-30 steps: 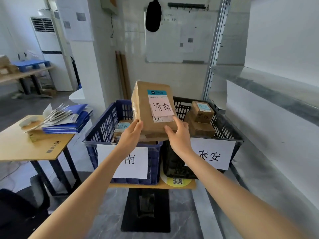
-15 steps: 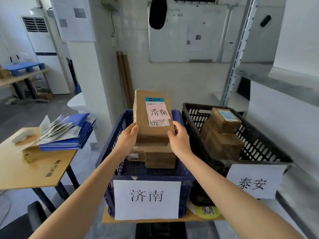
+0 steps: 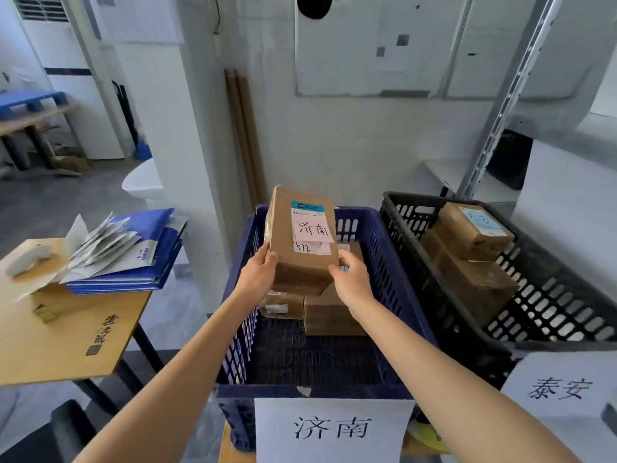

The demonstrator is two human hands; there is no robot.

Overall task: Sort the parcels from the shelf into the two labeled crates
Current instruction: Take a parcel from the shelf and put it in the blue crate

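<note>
Fingers (image 3: 271, 259) of my left hand (image 3: 258, 279) and right hand (image 3: 352, 280) pinch the parcel (image 3: 302, 252) by its lower sides, mid-frame over the blue crate (image 3: 387, 252), and gripped so low it could tip forward and tumble off the boxes (image 3: 334, 317) beneath.

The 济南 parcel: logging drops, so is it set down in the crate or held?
Held. Left hand and right hand grip the parcel low on its sides, above boxes in the blue crate.

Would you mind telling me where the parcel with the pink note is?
Head view, centre: the parcel is gripped between left hand and right hand, above the boxes inside the blue crate.
</note>
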